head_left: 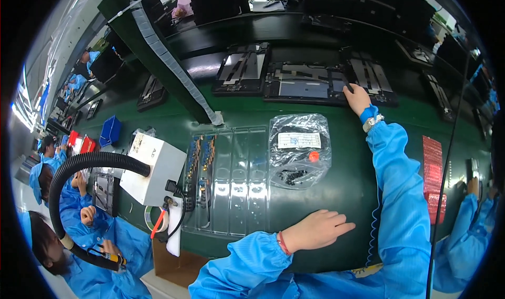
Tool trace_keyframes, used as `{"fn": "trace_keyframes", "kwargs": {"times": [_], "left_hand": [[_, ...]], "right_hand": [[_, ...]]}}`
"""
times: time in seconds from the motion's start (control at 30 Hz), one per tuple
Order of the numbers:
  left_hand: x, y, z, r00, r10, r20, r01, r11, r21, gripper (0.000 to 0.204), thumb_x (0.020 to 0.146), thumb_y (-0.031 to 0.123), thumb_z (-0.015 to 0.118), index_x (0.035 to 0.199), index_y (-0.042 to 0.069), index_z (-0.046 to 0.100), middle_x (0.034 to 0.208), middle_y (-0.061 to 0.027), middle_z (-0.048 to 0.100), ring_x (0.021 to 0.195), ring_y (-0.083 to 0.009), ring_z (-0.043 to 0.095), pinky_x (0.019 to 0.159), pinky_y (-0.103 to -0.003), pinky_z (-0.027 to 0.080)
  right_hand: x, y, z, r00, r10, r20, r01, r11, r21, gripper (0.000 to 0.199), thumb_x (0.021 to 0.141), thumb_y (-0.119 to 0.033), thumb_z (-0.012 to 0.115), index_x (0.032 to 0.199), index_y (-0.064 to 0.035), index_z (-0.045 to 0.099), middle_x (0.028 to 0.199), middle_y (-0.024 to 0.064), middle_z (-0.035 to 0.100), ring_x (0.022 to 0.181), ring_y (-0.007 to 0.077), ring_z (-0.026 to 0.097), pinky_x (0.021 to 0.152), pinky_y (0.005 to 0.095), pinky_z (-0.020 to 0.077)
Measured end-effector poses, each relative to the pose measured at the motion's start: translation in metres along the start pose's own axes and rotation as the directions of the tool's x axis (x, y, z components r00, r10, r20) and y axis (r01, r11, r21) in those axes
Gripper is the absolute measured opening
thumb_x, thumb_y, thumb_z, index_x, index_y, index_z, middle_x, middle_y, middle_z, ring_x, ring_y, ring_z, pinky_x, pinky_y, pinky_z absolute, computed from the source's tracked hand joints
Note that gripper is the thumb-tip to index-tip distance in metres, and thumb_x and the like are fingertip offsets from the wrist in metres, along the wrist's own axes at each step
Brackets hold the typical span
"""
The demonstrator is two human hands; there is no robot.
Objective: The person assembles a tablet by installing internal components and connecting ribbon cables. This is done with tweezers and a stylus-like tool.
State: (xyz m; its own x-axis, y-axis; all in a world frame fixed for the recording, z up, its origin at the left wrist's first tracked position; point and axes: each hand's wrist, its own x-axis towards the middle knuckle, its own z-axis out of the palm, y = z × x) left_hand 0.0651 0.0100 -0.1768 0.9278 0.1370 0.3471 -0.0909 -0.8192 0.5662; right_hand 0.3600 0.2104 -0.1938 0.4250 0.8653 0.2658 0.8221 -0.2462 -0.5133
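My right hand (359, 99) reaches forward and grips the near right corner of an opened tablet (307, 87) with its inner parts exposed. That tablet lies among other opened tablets, one to its left (242, 70) and one to its right (372, 78). My left hand (318, 230) hovers or rests over the green bench mat (315, 204) near the front edge, palm down, fingers loosely stretched, holding nothing. Ahead of it lies a clear plastic bag (300, 151) of small black parts with a white label. Left of the bag is a clear compartment tray (231, 178), with thin circuit strips in its left columns.
A white box-shaped device (152, 167) with a black flexible hose (79, 162) stands left of the tray, beside a tape roll (157, 218). A dark post (163, 51) rises behind. Red bubble wrap (433, 167) lies right. Co-workers in blue (105, 246) sit on both sides.
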Motion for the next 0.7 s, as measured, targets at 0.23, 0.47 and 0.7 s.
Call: {"fn": "trace_keyframes", "kwargs": {"times": [0.23, 0.47, 0.7], "left_hand": [[0.000, 0.003, -0.005, 0.999, -0.033, -0.011, 0.033, 0.999, 0.039, 0.055, 0.073, 0.005, 0.057, 0.126, 0.010, 0.044, 0.079, -0.0049, 0.048, 0.071, -0.0207, 0.052, 0.064, -0.032, 0.042], [0.007, 0.008, -0.004, 0.998, -0.043, -0.055, 0.043, 0.999, -0.004, 0.054, 0.072, 0.004, 0.055, 0.124, 0.007, 0.043, 0.082, -0.0066, 0.052, 0.075, -0.0245, 0.054, 0.067, -0.034, 0.045], [0.012, 0.011, 0.015, 0.819, -0.538, -0.199, 0.332, 0.727, -0.601, 0.044, 0.089, 0.011, 0.046, 0.131, 0.003, 0.034, 0.098, -0.0111, 0.050, 0.089, -0.0197, 0.054, 0.078, -0.032, 0.044]], "right_hand": [[-0.033, -0.034, -0.021, 0.991, -0.089, 0.095, 0.087, 0.996, 0.026, 0.039, 0.081, -0.028, 0.056, 0.104, 0.0032, 0.057, 0.098, 0.0255, 0.059, 0.093, 0.0391, 0.056, 0.082, 0.0416, 0.0443], [-0.147, -0.032, -0.066, 0.972, -0.201, 0.118, 0.101, 0.818, 0.566, 0.041, 0.080, -0.015, 0.060, 0.118, -0.0025, 0.049, 0.096, 0.0070, 0.053, 0.086, 0.0148, 0.051, 0.076, 0.0277, 0.0438], [-0.279, -0.059, -0.113, 0.902, -0.189, 0.387, -0.194, 0.624, 0.757, 0.032, 0.087, -0.011, 0.047, 0.116, -0.0020, 0.036, 0.088, 0.0054, 0.047, 0.080, 0.0130, 0.046, 0.073, 0.0276, 0.0403]]}}
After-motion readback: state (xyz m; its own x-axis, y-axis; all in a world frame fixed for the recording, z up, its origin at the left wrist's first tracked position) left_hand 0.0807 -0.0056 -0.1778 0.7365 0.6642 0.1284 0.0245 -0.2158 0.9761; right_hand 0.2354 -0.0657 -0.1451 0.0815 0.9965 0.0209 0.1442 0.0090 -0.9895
